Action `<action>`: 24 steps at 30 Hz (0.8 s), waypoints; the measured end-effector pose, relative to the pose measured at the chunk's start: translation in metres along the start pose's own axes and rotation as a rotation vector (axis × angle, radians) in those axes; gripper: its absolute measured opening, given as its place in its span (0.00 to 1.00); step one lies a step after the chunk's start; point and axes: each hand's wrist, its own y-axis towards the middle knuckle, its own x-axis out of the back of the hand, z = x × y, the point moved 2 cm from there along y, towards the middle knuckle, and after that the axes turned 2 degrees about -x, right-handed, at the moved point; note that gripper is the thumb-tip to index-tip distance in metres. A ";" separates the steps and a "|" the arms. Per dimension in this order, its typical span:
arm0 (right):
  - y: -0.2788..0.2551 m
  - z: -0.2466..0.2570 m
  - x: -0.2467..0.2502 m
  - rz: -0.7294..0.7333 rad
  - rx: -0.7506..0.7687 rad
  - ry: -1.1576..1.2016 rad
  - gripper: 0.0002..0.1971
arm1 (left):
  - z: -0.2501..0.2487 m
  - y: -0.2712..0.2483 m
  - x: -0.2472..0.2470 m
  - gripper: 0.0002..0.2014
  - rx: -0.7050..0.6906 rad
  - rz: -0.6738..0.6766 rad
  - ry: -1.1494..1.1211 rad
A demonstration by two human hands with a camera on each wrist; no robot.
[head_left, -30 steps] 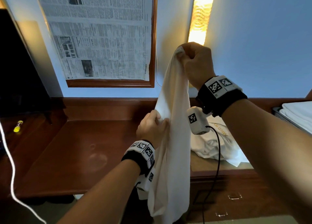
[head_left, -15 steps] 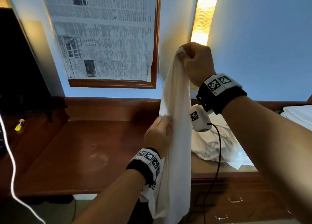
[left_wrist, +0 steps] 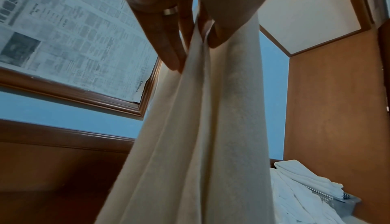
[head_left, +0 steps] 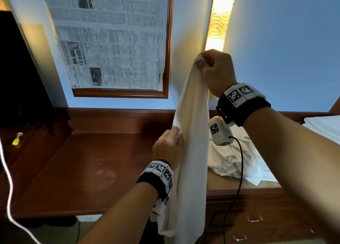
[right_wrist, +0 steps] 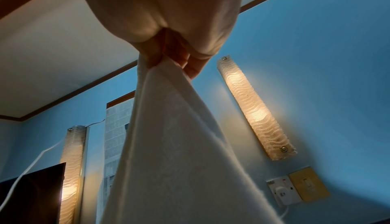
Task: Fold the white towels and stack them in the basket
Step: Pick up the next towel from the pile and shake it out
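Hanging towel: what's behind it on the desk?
Behind the hanging towel, gripped by the right hand and left hand, a crumpled white pile shows on the desk. The pile's left part is covered.

The head camera looks forward and down from above both forearms, taking in the table (head_left: 77, 170), the framed newspaper (head_left: 114, 37) on the blue wall and the lit wall lamp (head_left: 219, 17). The left wrist camera sits very close under the left hand (left_wrist: 190, 2), facing up along the fingers; it shares the hanging towel (left_wrist: 200, 127), the newspaper frame and the basket (left_wrist: 346, 202) at its lower right. The right wrist camera looks steeply upward from beneath the right hand (right_wrist: 168, 19), towards the ceiling, and shares the towel, the lamp and a strip of the newspaper with the head view.
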 end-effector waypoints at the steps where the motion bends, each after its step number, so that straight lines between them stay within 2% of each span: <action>1: 0.001 -0.003 0.003 -0.016 -0.006 -0.008 0.09 | 0.004 -0.001 0.001 0.08 -0.016 -0.030 -0.008; 4: 0.001 -0.011 0.008 -0.047 -0.030 -0.004 0.08 | 0.011 -0.002 0.004 0.02 -0.020 -0.074 0.005; 6: 0.000 -0.014 0.008 -0.054 -0.035 0.004 0.08 | 0.015 -0.003 0.005 0.02 -0.024 -0.089 0.006; 9: -0.001 -0.015 0.008 -0.046 -0.032 -0.002 0.08 | 0.023 -0.005 0.006 0.21 0.015 -0.124 0.000; 11: -0.003 -0.016 0.007 -0.029 -0.025 -0.030 0.08 | 0.029 -0.007 0.005 0.24 0.020 -0.108 0.050; 13: -0.005 -0.019 0.005 -0.019 -0.021 -0.050 0.08 | 0.035 -0.006 0.003 0.22 0.090 -0.083 0.021; 16: -0.007 -0.024 0.007 -0.022 -0.036 -0.063 0.08 | 0.039 -0.003 0.005 0.17 0.256 -0.058 -0.166; 19: -0.008 -0.035 0.015 0.009 -0.064 -0.135 0.09 | 0.043 0.006 0.028 0.17 0.242 -0.092 -0.246; 21: -0.010 -0.044 0.018 0.045 -0.117 -0.185 0.09 | 0.051 0.022 0.046 0.17 0.205 -0.018 -0.178; 24: -0.025 -0.047 0.003 0.167 -0.172 -0.145 0.09 | 0.057 0.049 0.066 0.09 0.196 0.185 -0.054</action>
